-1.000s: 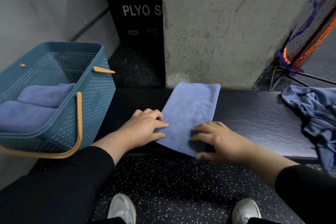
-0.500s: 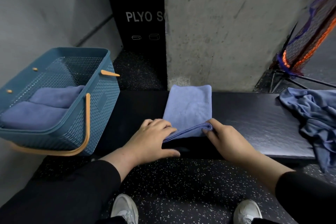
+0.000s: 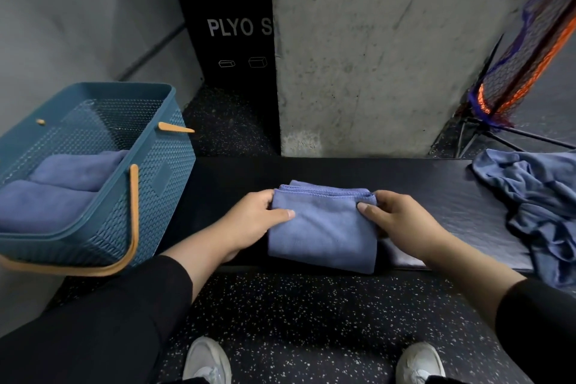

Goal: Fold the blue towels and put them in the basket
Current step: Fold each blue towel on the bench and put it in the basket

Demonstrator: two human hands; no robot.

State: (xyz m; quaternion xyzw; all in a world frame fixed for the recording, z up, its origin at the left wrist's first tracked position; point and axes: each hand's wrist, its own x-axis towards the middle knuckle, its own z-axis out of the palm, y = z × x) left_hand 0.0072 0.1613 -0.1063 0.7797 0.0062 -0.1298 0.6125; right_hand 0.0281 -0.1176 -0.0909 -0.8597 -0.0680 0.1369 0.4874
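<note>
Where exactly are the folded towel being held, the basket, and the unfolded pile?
Folded blue towel [image 3: 322,232], head view, middle of its top face.
Teal woven plastic basket [image 3: 156,184], head view, its near side wall.
Crumpled blue towel pile [image 3: 536,196], head view, its middle folds.

The blue towel [image 3: 322,227], a long strip on the bench [image 3: 436,196] a second ago, is now folded over into a compact block at the near edge. The left hand [image 3: 252,221] and right hand [image 3: 399,221] now hold its two sides, thumbs on top.
</note>
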